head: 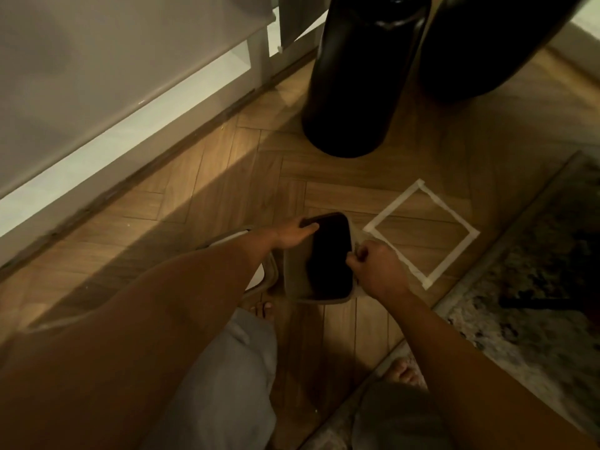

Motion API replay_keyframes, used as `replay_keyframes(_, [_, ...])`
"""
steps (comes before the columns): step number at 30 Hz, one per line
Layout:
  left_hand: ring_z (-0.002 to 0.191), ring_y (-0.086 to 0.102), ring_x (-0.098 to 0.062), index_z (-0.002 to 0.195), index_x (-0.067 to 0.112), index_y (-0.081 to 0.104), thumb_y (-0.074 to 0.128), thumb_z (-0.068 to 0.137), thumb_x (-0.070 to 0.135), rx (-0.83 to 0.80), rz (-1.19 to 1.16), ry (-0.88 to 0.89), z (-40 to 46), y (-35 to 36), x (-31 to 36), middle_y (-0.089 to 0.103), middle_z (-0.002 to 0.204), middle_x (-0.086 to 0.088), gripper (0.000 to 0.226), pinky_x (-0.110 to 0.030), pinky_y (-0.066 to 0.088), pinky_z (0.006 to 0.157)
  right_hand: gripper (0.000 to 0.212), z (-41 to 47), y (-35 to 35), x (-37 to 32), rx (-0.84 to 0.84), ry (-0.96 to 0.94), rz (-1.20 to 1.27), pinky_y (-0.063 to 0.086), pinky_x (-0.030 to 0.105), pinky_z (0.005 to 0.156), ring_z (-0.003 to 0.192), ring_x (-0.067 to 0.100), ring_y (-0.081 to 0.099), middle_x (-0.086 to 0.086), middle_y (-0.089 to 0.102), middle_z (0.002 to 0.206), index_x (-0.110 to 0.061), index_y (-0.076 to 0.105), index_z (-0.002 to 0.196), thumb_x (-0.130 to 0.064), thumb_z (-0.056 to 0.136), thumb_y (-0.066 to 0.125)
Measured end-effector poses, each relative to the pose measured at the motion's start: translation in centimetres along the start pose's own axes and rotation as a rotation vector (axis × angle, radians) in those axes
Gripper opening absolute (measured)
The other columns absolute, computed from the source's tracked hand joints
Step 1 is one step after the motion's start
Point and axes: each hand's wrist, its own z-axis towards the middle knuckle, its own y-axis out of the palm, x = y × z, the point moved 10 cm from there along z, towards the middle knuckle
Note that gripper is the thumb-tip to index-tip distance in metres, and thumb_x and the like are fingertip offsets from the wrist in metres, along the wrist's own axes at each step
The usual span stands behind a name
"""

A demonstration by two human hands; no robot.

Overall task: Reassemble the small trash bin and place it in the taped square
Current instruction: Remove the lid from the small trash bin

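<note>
Head view: left hand, right hand grip bin; interior dark.

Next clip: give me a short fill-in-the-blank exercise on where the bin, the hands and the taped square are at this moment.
1. The taped square on the floor holds ____.
2. Both hands grip the ____ of the trash bin.
3. The left hand holds the bin's far edge; the right hand holds the side nearer the ____.
4. The bin's inside looks ____ in colour.

Missing words: nothing; rim; taped square; black
</note>
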Motion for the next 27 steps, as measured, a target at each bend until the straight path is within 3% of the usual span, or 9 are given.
replay_keyframes(4, [0.147, 0.031, -0.033, 0.16, 0.021, 0.02, 0.046, 0.097, 0.062, 0.062, 0.152, -0.052, -1.5, -0.6, 1.1, 0.029, 0.163, -0.011, 0.079, -0.048, 0.028, 0.118, 0.025, -1.8, -2.7, 1.9, 0.046, 0.006, 0.06, 0.052, 0.033, 0.061, 0.067, 0.015, 0.064, 0.0, 0.065, 0.071, -0.014, 0.063, 0.079, -0.034, 0.095, 0.064])
replay_keyframes(9, [0.141, 0.041, -0.031, 0.159, 0.024, 0.02, 0.055, 0.095, 0.057, 0.094, 0.225, 0.03, -3.7, -0.8, 4.3, 0.037, 0.16, -0.01, 0.08, -0.046, 0.036, 0.114, 0.022, -3.8, -4.7, 4.6, 0.084, 0.061, 0.138, 0.042, 0.026, 0.054, 0.064, 0.009, 0.062, -0.006, 0.064, 0.072, -0.021, 0.06, 0.083, -0.036, 0.099, 0.058])
replay_keyframes(12, [0.126, 0.057, -0.029, 0.16, 0.029, 0.013, 0.057, 0.098, 0.047, 0.106, 0.242, 0.088, -4.6, -0.4, 6.6, 0.05, 0.148, -0.01, 0.078, -0.034, 0.052, 0.087, 0.021, -4.5, -5.8, 6.1, 0.109, 0.088, 0.191, 0.044, 0.025, 0.053, 0.066, 0.01, 0.066, -0.006, 0.067, 0.079, -0.022, 0.06, 0.087, -0.038, 0.1, 0.056])
replay_keyframes(14, [0.104, 0.068, -0.025, 0.16, 0.035, 0.004, 0.058, 0.099, 0.04, 0.089, 0.259, 0.091, -5.2, 0.1, 7.5, 0.061, 0.132, -0.009, 0.082, -0.029, 0.053, 0.066, 0.018, -5.0, -6.4, 7.1, 0.124, 0.103, 0.249, 0.049, 0.027, 0.055, 0.067, 0.012, 0.07, -0.007, 0.069, 0.084, -0.024, 0.06, 0.087, -0.036, 0.1, 0.056])
replay_keyframes(17, [0.089, 0.071, -0.021, 0.158, 0.04, 0.006, 0.065, 0.096, 0.032, 0.049, 0.273, 0.122, -6.2, 1.5, 8.8, 0.063, 0.122, -0.007, 0.085, -0.031, 0.06, 0.058, 0.019, -6.0, -7.2, 8.8, 0.174, 0.13, 0.302, 0.049, 0.029, 0.054, 0.063, 0.015, 0.07, -0.004, 0.069, 0.079, -0.031, 0.053, 0.081, -0.032, 0.1, 0.057])
replay_keyframes(21, [0.097, 0.07, -0.023, 0.155, 0.034, 0.017, 0.075, 0.089, 0.029, -0.045, 0.327, 0.179, -6.9, 3.9, 9.9, 0.061, 0.13, -0.008, 0.088, -0.036, 0.063, 0.07, 0.017, -6.7, -7.3, 11.0, 0.204, 0.196, 0.386, 0.062, 0.045, 0.061, 0.067, 0.02, 0.071, -0.001, 0.066, 0.084, -0.031, 0.049, 0.086, -0.027, 0.1, 0.057])
replay_keyframes(24, [0.13, 0.053, -0.027, 0.158, 0.022, 0.012, 0.085, 0.079, 0.027, -0.081, 0.406, 0.274, -7.2, 5.9, 11.0, 0.051, 0.145, -0.009, 0.107, -0.037, 0.046, 0.101, 0.004, -7.2, -6.6, 12.6, 0.194, 0.216, 0.441, 0.062, 0.052, 0.072, 0.081, 0.026, 0.073, 0.005, 0.07, 0.101, -0.024, 0.053, 0.102, -0.021, 0.102, 0.055])
replay_keyframes(27, [0.141, 0.038, -0.026, 0.16, 0.018, 0.005, 0.092, 0.07, 0.026, -0.106, 0.445, 0.331, -7.2, 7.5, 11.5, 0.037, 0.157, -0.009, 0.125, -0.032, 0.031, 0.11, 0.041, -7.6, -5.9, 13.8, 0.147, 0.194, 0.417, 0.061, 0.054, 0.08, 0.095, 0.032, 0.072, 0.011, 0.069, 0.117, -0.019, 0.041, 0.143, -0.019, 0.104, 0.053])
